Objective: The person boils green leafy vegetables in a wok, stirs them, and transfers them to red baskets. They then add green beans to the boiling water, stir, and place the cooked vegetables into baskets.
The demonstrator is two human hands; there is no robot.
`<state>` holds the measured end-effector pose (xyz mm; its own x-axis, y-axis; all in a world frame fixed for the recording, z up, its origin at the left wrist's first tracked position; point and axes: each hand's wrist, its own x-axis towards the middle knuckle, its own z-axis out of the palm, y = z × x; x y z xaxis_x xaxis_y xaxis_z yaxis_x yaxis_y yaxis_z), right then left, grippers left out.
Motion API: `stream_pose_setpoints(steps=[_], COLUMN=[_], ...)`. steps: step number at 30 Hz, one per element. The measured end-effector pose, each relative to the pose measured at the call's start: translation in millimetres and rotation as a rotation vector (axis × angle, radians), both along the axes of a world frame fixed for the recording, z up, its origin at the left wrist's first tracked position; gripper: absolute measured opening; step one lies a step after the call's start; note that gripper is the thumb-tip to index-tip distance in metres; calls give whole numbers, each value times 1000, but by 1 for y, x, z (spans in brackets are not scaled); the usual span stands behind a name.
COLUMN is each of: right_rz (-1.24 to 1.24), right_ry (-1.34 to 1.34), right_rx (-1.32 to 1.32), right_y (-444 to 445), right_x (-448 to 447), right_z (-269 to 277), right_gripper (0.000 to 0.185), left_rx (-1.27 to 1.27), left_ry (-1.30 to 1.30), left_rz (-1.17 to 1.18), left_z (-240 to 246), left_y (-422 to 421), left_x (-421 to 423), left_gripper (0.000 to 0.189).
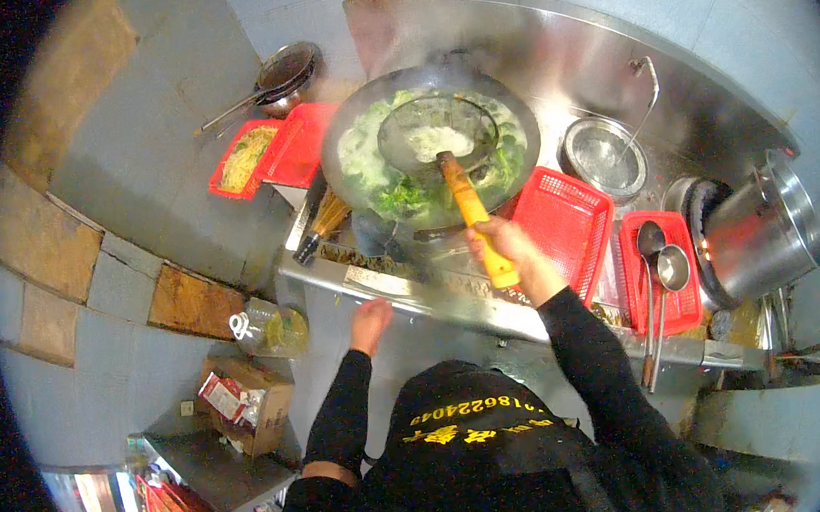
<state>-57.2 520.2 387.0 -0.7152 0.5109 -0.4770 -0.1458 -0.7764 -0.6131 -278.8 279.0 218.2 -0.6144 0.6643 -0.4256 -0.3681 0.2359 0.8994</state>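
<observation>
My right hand (508, 244) grips the yellow handle (476, 214) of a round strainer. The dark bowl of this strainer (407, 135) sits in a large wok (333, 146), with whitish froth showing inside it. Green leafy vegetables (401, 197) float in pale, steaming liquid around the strainer. Near the front edge of the steel stove (421, 300), my left hand (372, 325) hangs with its fingers curled in and nothing visible in it.
Right of the wok are a red plastic basket (560, 221), a water-filled metal pot (606, 155) under a tap, two ladles (673, 268) and a tall stockpot (759, 233). Left are a bamboo brush (326, 219) and a basket of noodles (248, 159). An oil jug (277, 330) stands lower left.
</observation>
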Motion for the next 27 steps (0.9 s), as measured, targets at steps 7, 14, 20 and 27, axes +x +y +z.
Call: stream_pose_setpoints(steps=[7,14,20,27], right_rz=[182,162,146,148], right_ry=[-607,-765,-951,-758], right_rx=[929,895,1623,819], right_y=[36,65,66,-27], right_x=[144,109,16,12], right_z=[86,72,32,65], right_gripper=[49,37,40,35], left_rx=[128,274,188,263], left_ry=[-125,-671,-699,-910], left_rz=[-111,-57,-75,-64], left_z=[92,78,61,78], left_y=[77,162,158,158], left_x=[-26,-60,-70,-69], left_gripper=[56,37,25,12])
